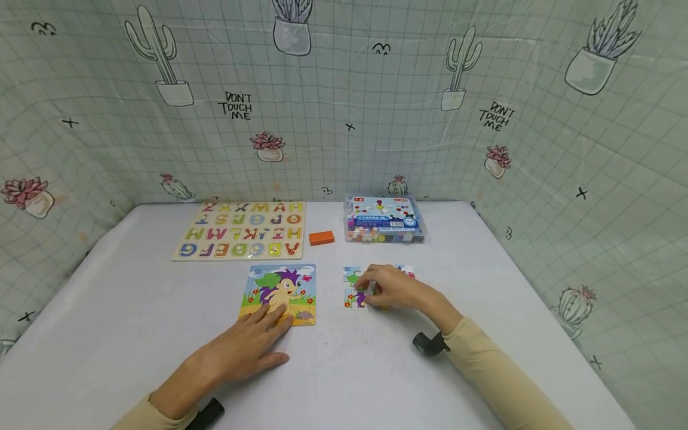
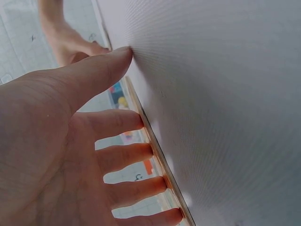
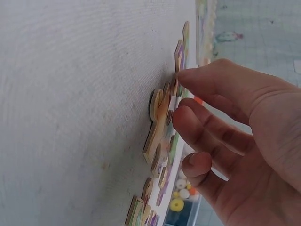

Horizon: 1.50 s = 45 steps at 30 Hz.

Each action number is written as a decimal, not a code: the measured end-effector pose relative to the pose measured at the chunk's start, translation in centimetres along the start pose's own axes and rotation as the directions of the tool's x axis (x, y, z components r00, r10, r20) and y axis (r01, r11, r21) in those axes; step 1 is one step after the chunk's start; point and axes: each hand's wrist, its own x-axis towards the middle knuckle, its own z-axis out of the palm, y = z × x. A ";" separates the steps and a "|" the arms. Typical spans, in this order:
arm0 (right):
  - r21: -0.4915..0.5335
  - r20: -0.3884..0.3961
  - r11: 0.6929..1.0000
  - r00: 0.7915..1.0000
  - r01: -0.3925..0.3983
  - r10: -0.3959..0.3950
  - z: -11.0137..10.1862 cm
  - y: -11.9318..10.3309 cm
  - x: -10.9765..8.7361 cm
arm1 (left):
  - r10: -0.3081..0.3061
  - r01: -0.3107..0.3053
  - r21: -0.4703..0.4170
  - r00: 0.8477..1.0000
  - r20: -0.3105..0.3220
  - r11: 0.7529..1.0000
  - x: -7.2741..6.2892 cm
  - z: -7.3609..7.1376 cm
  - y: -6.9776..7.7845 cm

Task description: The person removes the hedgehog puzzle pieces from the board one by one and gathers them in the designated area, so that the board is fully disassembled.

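Note:
My left hand (image 1: 244,343) lies with spread, straight fingers on the lower edge of a picture puzzle board (image 1: 309,295) showing a purple-haired cartoon hedgehog. In the left wrist view its fingertips (image 2: 146,149) press along the board's thin wooden edge, while the thumb reaches onto the white table. My right hand (image 1: 395,286) bends over a group of loose jigsaw pieces (image 1: 349,298), its thumb and index fingertips right at them with a gap between. From the right wrist view, wooden jigsaw pieces (image 3: 157,122) lie beneath the fingers; I cannot tell whether one is pinched.
A wooden alphabet board (image 1: 183,251) stands at the back left, beside an orange block (image 1: 321,238). Behind the right hand is a clear plastic box (image 1: 384,220) of coloured beads. Grid-patterned cloth (image 1: 333,89) with cactus prints closes off the back and sides of the table (image 1: 344,376).

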 end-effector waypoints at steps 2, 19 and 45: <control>-0.008 -0.002 1.000 1.000 0.004 -0.004 0.1 -0.2 0.1 | 0.003 -0.003 -0.002 1.000 0.000 1.000 -0.1 0.0 0.0; -0.092 -0.009 0.993 0.998 0.069 -0.070 2.3 -4.8 3.4 | 0.024 -0.024 0.027 0.999 -0.025 0.999 0.1 -0.2 -0.4; -0.198 0.074 0.975 0.994 0.096 -0.083 4.7 -9.2 6.1 | 0.090 -0.090 0.014 0.995 -0.046 0.996 -0.3 -0.3 -1.6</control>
